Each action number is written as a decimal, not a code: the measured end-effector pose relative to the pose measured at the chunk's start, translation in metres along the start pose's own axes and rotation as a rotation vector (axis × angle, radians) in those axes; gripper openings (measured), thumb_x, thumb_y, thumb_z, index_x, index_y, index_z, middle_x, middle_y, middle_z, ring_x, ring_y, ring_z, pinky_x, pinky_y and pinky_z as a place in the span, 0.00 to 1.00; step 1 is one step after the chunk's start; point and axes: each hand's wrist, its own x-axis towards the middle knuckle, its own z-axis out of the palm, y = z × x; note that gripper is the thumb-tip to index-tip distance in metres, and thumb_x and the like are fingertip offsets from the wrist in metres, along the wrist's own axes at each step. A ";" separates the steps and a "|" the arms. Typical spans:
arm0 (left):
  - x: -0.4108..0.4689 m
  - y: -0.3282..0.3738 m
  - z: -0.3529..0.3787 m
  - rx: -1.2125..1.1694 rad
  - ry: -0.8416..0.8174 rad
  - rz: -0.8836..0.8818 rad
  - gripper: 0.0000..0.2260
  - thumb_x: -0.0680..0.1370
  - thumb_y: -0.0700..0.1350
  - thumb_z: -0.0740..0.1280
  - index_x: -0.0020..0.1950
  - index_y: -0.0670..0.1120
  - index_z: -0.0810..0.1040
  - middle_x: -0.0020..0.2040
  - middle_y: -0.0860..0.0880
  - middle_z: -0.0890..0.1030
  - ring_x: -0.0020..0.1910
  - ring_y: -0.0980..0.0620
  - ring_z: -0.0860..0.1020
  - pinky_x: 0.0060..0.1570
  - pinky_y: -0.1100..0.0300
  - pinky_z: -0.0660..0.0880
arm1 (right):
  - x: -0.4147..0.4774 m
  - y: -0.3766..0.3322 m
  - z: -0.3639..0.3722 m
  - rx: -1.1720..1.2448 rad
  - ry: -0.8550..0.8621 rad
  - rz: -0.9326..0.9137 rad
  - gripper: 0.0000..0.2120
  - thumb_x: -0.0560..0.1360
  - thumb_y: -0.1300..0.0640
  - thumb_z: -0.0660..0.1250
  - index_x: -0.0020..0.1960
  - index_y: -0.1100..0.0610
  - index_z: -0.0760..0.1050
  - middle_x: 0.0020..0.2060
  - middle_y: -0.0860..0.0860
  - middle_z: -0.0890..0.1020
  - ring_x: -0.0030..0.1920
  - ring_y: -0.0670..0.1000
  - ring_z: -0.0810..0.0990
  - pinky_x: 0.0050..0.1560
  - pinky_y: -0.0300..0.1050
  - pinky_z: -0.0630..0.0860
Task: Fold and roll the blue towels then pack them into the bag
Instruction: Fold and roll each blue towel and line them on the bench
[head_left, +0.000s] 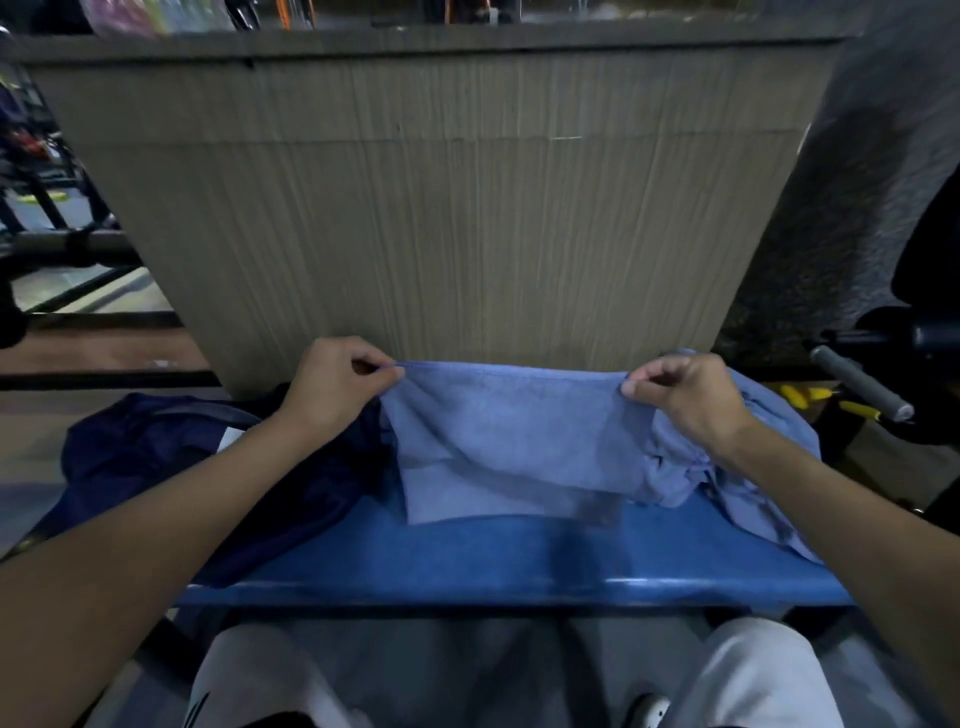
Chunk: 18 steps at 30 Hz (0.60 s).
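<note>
A light blue towel hangs stretched between my two hands above a blue table. My left hand pinches its top left corner. My right hand pinches the top right corner. The towel's lower edge drapes onto the table. More light blue towels lie crumpled in a heap on the right, partly behind my right forearm. A dark navy bag lies slumped on the left of the table, partly under my left forearm.
A tall corrugated cardboard sheet stands right behind the table. A grey handle grip and yellow-handled tools sit at the right. Black metal bars run at the left. My knees in light trousers are below the table edge.
</note>
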 end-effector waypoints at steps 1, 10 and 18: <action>0.001 0.006 -0.005 -0.006 0.003 0.013 0.05 0.73 0.39 0.75 0.40 0.49 0.83 0.40 0.51 0.84 0.39 0.56 0.81 0.45 0.62 0.77 | 0.001 -0.005 -0.004 0.012 0.031 -0.015 0.04 0.72 0.65 0.72 0.39 0.62 0.80 0.24 0.41 0.79 0.25 0.36 0.74 0.28 0.27 0.69; 0.008 0.052 -0.028 -0.035 0.001 0.046 0.06 0.71 0.40 0.77 0.38 0.50 0.83 0.32 0.59 0.83 0.33 0.64 0.80 0.36 0.74 0.74 | 0.009 -0.032 -0.026 0.010 0.211 -0.078 0.08 0.71 0.59 0.75 0.35 0.54 0.78 0.31 0.50 0.79 0.31 0.41 0.74 0.33 0.35 0.72; 0.013 0.060 -0.030 -0.091 0.035 0.037 0.08 0.73 0.36 0.74 0.39 0.49 0.82 0.31 0.59 0.82 0.32 0.64 0.79 0.37 0.74 0.74 | 0.011 -0.043 -0.033 0.026 0.232 -0.082 0.06 0.73 0.60 0.72 0.39 0.59 0.78 0.36 0.54 0.80 0.36 0.47 0.76 0.40 0.39 0.74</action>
